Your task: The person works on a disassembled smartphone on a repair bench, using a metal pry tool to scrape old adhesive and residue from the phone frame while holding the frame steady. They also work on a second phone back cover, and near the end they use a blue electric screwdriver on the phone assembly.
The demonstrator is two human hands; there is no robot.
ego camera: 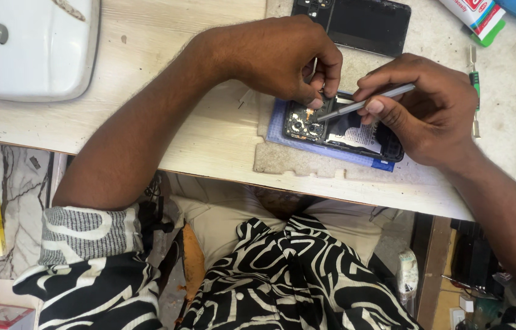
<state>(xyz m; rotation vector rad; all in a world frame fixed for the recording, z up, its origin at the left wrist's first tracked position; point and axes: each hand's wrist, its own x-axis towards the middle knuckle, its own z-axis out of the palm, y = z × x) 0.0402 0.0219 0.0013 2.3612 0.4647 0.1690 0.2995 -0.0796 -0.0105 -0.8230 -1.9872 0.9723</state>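
Note:
An opened black phone [343, 131] lies with its insides up on a blue pad [282, 131], on a pale worn mat. My left hand [276, 55] pinches a small part at the phone's camera end with thumb and fingers. My right hand [429, 110] holds a thin grey metal tool [365, 102] like a pen. The tool's tip points at the same spot near the camera rings.
A black phone back panel [362, 21] lies at the far edge of the mat. A green-handled screwdriver [475, 79] rests to the right. A white appliance [26, 46] stands at far left. A red-white-green box [478, 15] is at top right. The bench edge [209, 171] runs below.

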